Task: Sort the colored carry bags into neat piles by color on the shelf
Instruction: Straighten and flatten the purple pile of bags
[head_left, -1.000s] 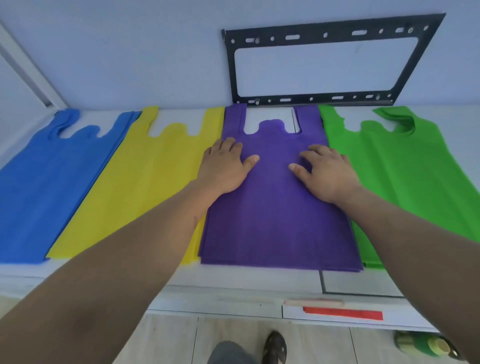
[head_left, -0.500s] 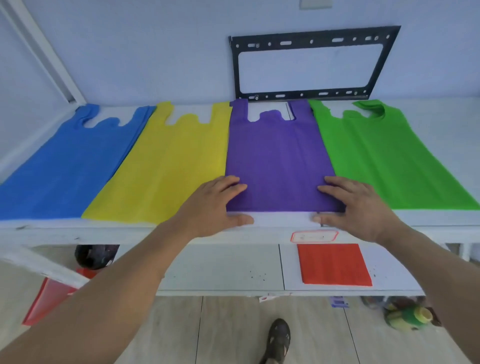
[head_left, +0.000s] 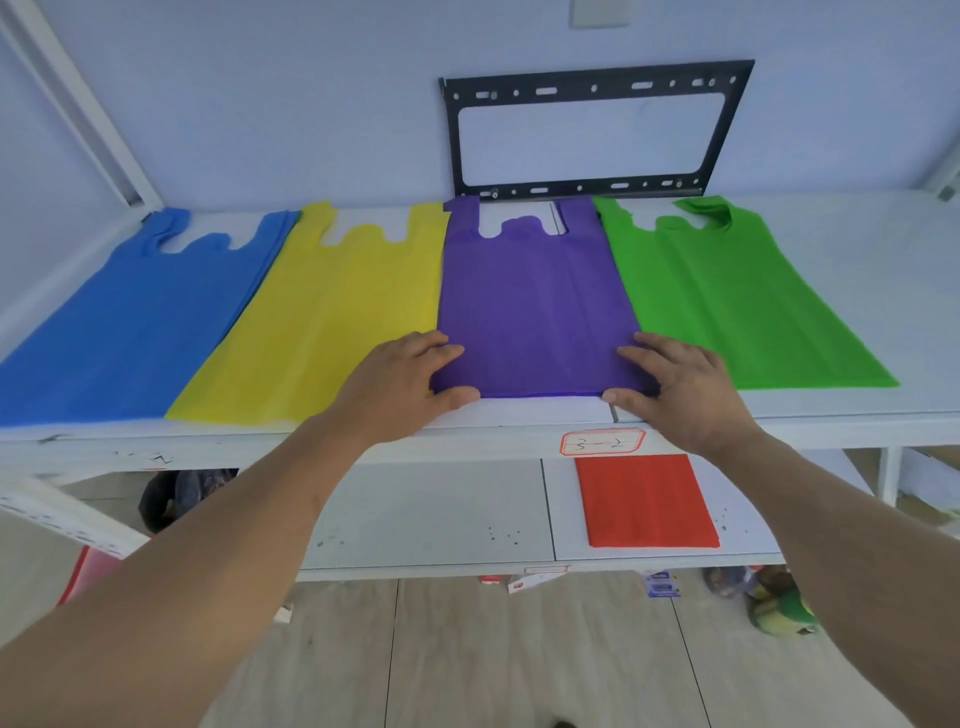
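Four flat piles of carry bags in a row on white shelf (head_left: 831, 410), handles toward wall. From 9 o'clock to 3 o'clock: blue pile (head_left: 130, 332), yellow pile (head_left: 322, 322), purple pile (head_left: 530, 306), green pile (head_left: 727, 301). Neighbouring piles edge to edge or slightly overlapped; near handles, yellow edge over blue. Green handle at far right folded over on itself.

Left hand (head_left: 400, 384) at 7 o'clock corner of purple pile: fingers straight and spread, lying across the seam of yellow and purple, thumb flat along near edge of purple. Narrow span, nothing pinched; pressing only.

Right hand (head_left: 680, 389) at 5 o'clock corner of purple pile: fingers extended over the purple edge beside green, thumb flat on shelf at near edge. Likewise flat, no curl round the fabric visible.

Near edge of purple pile straight between the two thumbs, set back slightly from shelf lip.

Black metal bracket (head_left: 597, 130) against wall at 12 o'clock, just behind purple handles. Small red-bordered label (head_left: 602, 441) on shelf front edge, below right thumb; handwriting not legible. Lower shelf: folded red bag (head_left: 649, 501) at 5 o'clock. Floor at 4 o'clock: green-and-yellow clutter, not identifiable. Dark bundle under shelf at 8 o'clock, not identifiable.
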